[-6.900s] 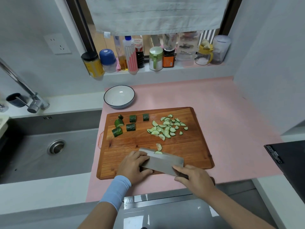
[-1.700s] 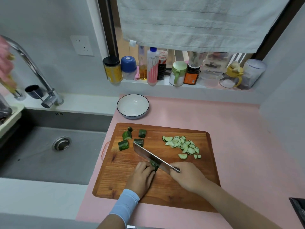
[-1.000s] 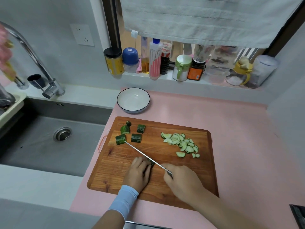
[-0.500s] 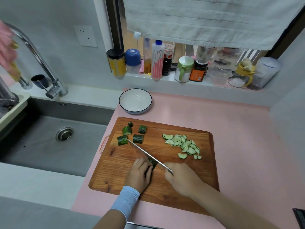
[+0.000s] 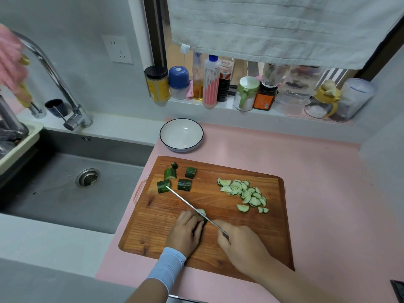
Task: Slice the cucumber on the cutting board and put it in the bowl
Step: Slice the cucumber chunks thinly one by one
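Landmark = cutting board (image 5: 273, 226). Off its left edge: sink (image 5: 54, 193), not involved. On the board's far-left corner: four uncut cucumber chunks (image 5: 184, 184) plus a small end nub. Just beyond the board's far edge, left side: bowl (image 5: 181, 134), white, nothing in it.

Board front-ctr: left hand (image 5: 185, 232), fingers curled down over a cucumber piece (image 5: 202, 212), pinning it to the wood. A pale cut face shows at the fingertips. Knife (image 5: 188, 204) sits edge-down right against those knuckles, blade running diagonally w/ its tip near the closest chunk. Right hand (image 5: 242, 243), board front, right of ctr, is wrapped round the knife handle, which is mostly hidden. Board right of ctr: slices (image 5: 244, 193), half-moons in a loose pile.

Step, as I read it: mid-slicing, one piece under the blade, four chunks waiting, transfer to bowl not begun. Next needs thin, even cuts, w/ left fingertips tucked & backing off from the blade. The piece is short, so little margin. Then pull the next chunk over.
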`<state>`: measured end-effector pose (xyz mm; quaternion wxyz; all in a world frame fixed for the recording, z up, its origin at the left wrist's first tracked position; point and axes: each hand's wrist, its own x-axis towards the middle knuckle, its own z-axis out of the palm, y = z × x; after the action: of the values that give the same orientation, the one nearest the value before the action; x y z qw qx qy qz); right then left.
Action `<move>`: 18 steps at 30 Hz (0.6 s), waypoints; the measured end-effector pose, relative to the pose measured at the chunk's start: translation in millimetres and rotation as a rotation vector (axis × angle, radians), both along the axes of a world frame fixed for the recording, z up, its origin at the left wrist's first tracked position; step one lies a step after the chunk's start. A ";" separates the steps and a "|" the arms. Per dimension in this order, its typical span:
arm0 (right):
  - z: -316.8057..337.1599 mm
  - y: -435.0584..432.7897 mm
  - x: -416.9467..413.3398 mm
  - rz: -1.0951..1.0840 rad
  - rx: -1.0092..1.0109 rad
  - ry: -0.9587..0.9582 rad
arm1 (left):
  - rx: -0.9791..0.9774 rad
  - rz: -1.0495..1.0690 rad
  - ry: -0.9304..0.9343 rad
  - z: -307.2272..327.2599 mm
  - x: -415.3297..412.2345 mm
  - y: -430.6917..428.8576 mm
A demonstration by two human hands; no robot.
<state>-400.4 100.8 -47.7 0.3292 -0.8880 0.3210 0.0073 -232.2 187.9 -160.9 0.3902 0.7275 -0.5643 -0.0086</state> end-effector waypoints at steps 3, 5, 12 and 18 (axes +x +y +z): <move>3.8 0.8 -13.2 -0.007 -0.025 0.006 | -0.001 0.009 0.000 -1.7 0.6 0.4; 5.3 -1.2 -21.9 -0.008 -0.035 0.023 | 0.002 0.011 0.005 -2.2 0.7 1.0; 0.0 -4.1 -34.0 -0.003 0.000 0.044 | -0.008 0.008 0.007 2.5 -0.2 0.5; -3.1 -5.6 -33.0 0.022 -0.028 0.026 | -0.018 0.020 0.013 -0.7 0.2 1.7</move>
<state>-433.4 95.2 -50.8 0.3123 -0.8958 0.3157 0.0178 -232.0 189.6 -161.5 0.4002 0.7295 -0.5547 -0.0045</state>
